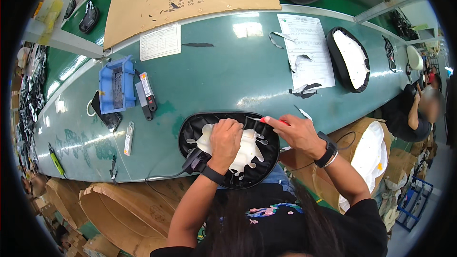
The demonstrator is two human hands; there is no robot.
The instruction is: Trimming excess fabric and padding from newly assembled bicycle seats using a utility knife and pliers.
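A black oval piece (pixel 263 162), like a padded cover with a gathered rim and a white scalloped inside, rests at the table's near edge in front of me. My left hand (pixel 225 139) is closed, its fingers curled and pressed onto the white part near the middle. In my right hand (pixel 300 134) is a thin tool with a red handle (pixel 283 122), closed in the fingers. Its narrow tip reaches left over the piece's far right rim. The exact kind of tool cannot be made out.
A blue bin (pixel 115 85), utility knives (pixel 144 96) and a green-handled cutter (pixel 55 160) lie to the left. At right are a printed sheet (pixel 304 43) with dark scraps and another black-and-white oval piece (pixel 350 59). Cardboard boxes (pixel 119 214) stand below the near edge.
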